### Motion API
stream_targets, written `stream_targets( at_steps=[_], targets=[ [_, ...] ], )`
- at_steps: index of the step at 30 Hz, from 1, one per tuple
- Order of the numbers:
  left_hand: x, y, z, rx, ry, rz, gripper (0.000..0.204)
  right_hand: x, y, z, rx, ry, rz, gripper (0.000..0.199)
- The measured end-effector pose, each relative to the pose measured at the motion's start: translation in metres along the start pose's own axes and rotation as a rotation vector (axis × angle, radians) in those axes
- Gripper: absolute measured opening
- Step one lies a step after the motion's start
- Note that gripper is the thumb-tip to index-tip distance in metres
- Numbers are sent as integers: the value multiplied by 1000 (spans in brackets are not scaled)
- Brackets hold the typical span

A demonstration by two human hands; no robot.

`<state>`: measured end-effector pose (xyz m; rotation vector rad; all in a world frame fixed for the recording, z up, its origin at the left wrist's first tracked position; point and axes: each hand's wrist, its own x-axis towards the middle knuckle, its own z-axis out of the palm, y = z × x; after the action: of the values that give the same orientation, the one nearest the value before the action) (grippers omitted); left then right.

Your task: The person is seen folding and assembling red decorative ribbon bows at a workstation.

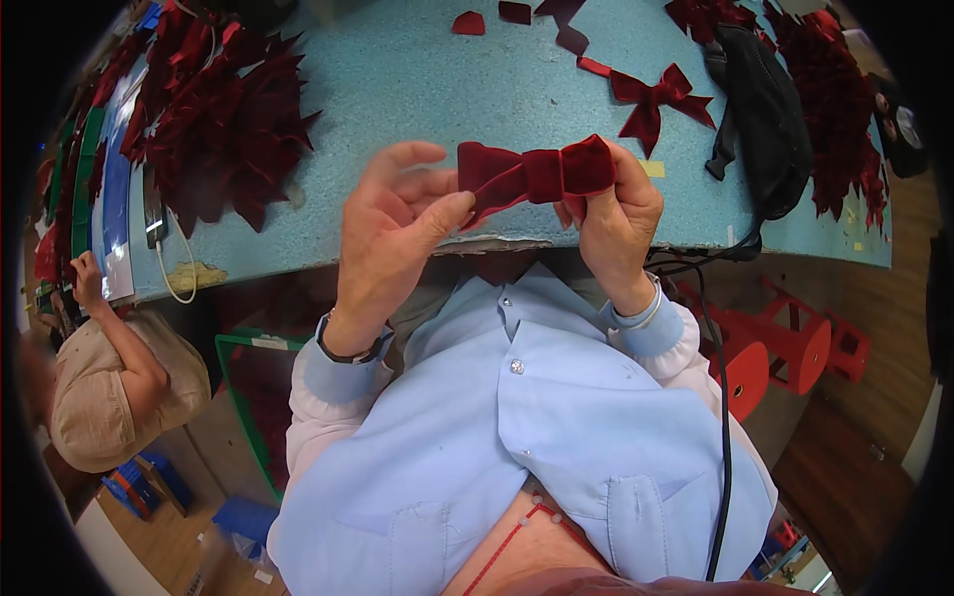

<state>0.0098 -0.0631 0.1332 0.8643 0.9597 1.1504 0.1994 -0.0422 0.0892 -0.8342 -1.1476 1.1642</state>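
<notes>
Above the near edge of the bench point(417, 79), a dark red velvet bow point(534, 174), held up between both hands, clear of the blue top. Right hand point(618, 214) closed on the bow's right loop, fingers point(596, 204) pinched around the cloth. Left hand point(397, 223) half open, thumb and forefinger tip nipping the bow's left end, other fingers spread loose and holding nothing. Farther back on the bench, a finished red ribbon bow point(658, 99) with tails, lying flat, well apart from the hands. Left of the hands, a big heap of red bows point(224, 119); right of them, a black bag point(760, 109) with a cable hanging off the edge. Small red scraps point(517, 14) at the far rim. Beside the bench at lower left, another person point(109, 382) in beige.
</notes>
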Motion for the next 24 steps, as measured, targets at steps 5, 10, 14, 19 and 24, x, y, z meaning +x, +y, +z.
stream_targets(
  at_steps=[5,10,14,19,24],
  targets=[
    [-19,4,6,142,-48,82,26,-13,-21,13,18,90,-11,19],
    [-22,10,5,200,-87,52,16,-19,-31,17,-4,87,-65,20],
    [-17,6,8,127,0,58,13,-19,-26,14,-133,103,-166,20],
    [-5,-2,28,18,116,139,9,-11,-18,7,-370,125,-315,20],
    [0,-17,43,110,134,313,9,5,-16,-2,-80,197,-49,18]
  ],
)
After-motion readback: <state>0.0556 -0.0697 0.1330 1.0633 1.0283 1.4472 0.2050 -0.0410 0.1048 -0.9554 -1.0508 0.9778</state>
